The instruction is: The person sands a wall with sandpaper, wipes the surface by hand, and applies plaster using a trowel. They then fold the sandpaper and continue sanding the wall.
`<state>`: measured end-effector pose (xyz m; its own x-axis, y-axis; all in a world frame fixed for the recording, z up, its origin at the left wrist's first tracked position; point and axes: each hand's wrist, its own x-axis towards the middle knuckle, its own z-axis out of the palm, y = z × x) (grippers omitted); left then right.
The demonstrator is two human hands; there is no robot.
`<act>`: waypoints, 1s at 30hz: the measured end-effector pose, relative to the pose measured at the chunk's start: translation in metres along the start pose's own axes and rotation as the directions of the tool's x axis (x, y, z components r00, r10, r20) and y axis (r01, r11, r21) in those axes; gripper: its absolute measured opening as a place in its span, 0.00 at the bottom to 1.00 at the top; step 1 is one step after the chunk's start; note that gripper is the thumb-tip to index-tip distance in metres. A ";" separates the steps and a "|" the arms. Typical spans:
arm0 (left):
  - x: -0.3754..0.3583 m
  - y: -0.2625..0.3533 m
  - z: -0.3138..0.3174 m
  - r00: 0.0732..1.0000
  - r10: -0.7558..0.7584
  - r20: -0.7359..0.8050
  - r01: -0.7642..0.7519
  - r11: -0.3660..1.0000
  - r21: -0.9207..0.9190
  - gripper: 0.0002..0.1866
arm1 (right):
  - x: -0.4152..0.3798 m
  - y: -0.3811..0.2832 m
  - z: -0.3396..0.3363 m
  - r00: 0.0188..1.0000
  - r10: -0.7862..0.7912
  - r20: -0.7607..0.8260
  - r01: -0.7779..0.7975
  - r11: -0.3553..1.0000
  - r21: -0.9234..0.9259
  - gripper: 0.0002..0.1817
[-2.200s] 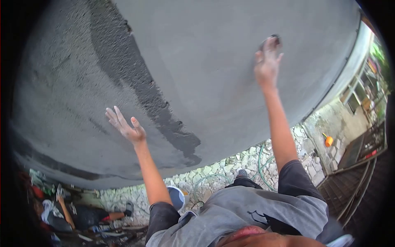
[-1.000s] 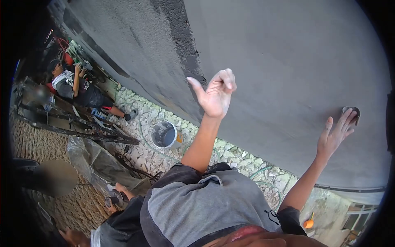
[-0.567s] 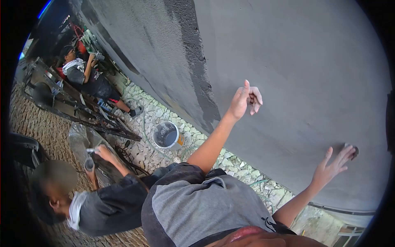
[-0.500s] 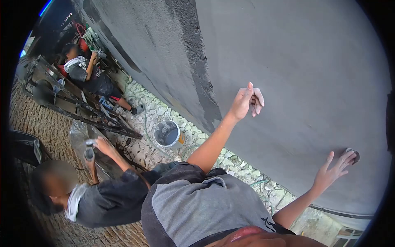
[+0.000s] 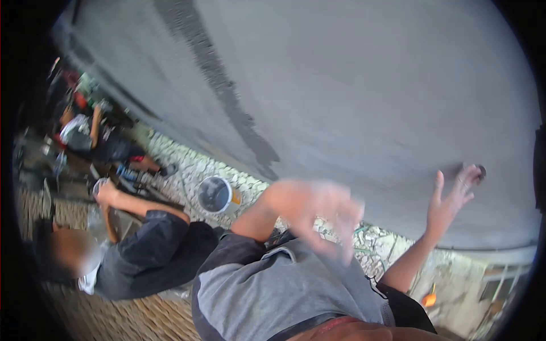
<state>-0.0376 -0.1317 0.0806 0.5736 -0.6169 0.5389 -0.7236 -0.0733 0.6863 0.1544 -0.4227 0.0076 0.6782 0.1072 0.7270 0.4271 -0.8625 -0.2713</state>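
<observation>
Dark pad (image 5: pixel 482 172), seemingly under right grip (image 5: pixel 451 199)

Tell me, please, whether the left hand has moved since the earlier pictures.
Yes: judged against the bucket, the left hand has dropped in the view, from above the bucket's level to roughly level with it and below.

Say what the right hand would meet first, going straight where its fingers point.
First, the dark piece at the fingertips of the right hand; beyond it, likely just grey wall, depth unclear.

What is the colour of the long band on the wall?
The band is dark grey, darker than the wall; head view shows it.
</observation>
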 end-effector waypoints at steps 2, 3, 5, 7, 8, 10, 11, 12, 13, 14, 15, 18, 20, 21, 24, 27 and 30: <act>0.016 0.025 0.026 0.942 0.167 0.293 -0.142 0.984 -0.106 0.06 | -0.001 -0.003 -0.010 1.000 0.014 0.023 -0.014 1.000 -0.014 0.45; 0.019 0.034 0.032 0.933 0.187 0.308 -0.157 0.980 -0.120 0.06 | -0.001 -0.009 -0.013 0.999 0.023 0.038 -0.024 0.999 0.025 0.45; 0.020 0.047 0.041 0.890 0.244 0.385 -0.189 0.966 -0.176 0.09 | 0.001 -0.013 -0.019 0.998 0.030 0.060 -0.034 0.998 0.057 0.46; 0.021 0.052 0.046 0.870 0.286 0.402 -0.249 0.958 -0.143 0.11 | 0.001 -0.014 -0.022 0.998 0.027 0.063 -0.031 0.998 0.057 0.46; 0.021 0.053 0.047 0.852 0.319 0.414 -0.304 0.947 -0.104 0.14 | 0.002 -0.015 -0.023 0.997 0.017 0.070 -0.021 0.998 0.064 0.45; 0.022 0.055 0.050 0.843 0.326 0.427 -0.305 0.945 -0.118 0.12 | 0.002 -0.016 -0.023 0.998 0.023 0.065 -0.027 0.998 0.065 0.45; 0.022 0.056 0.052 0.837 0.329 0.437 -0.304 0.944 -0.129 0.11 | 0.001 -0.016 -0.023 0.998 0.027 0.063 -0.031 0.997 0.069 0.45; 0.021 0.057 0.052 0.835 0.336 0.437 -0.309 0.942 -0.135 0.11 | 0.001 -0.016 -0.024 0.998 0.029 0.063 -0.033 0.998 0.061 0.45; 0.020 0.058 0.050 0.834 0.333 0.440 -0.302 0.943 -0.142 0.09 | 0.000 -0.016 -0.024 0.998 0.025 0.062 -0.030 0.996 0.081 0.46; 0.019 0.058 0.049 0.832 0.334 0.443 -0.296 0.943 -0.154 0.07 | 0.000 -0.015 -0.025 0.998 0.024 0.063 -0.030 0.995 0.097 0.46; 0.018 0.057 0.046 0.827 0.348 0.440 -0.302 0.937 -0.175 0.07 | 0.000 -0.015 -0.026 0.997 0.034 0.068 -0.039 0.996 0.078 0.46; 0.010 0.046 0.053 0.900 0.414 0.140 -0.406 0.910 -0.077 0.02 | 0.000 -0.013 -0.028 0.994 0.033 0.103 -0.042 0.995 0.088 0.46; -0.002 0.033 0.074 0.811 0.416 -0.410 -0.458 0.889 -0.004 0.08 | 0.001 -0.011 -0.026 0.998 0.003 0.060 -0.009 0.994 0.113 0.45; 0.000 0.033 0.093 0.717 0.378 -0.586 -0.472 0.881 -0.010 0.11 | 0.001 -0.008 -0.025 0.993 0.006 0.119 -0.017 0.996 0.093 0.45; -0.010 0.031 0.110 0.683 0.251 -0.686 -0.455 0.881 -0.130 0.11 | -0.004 0.001 -0.025 0.992 -0.041 0.122 0.032 0.996 0.080 0.46; -0.016 0.038 0.125 0.647 0.178 -0.741 -0.445 0.878 -0.178 0.09 | -0.005 -0.001 -0.029 0.992 -0.069 0.101 0.058 0.992 0.112 0.48; -0.025 0.044 0.131 0.667 0.184 -0.722 -0.421 0.893 -0.161 0.09 | -0.008 0.000 -0.033 0.996 -0.071 0.054 0.064 0.991 0.116 0.51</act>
<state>-0.1338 -0.2219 0.0332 0.5268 0.1410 0.8382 -0.8254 0.3205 0.4648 0.1290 -0.4395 0.0229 0.6774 0.1942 0.7095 0.5361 -0.7908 -0.2954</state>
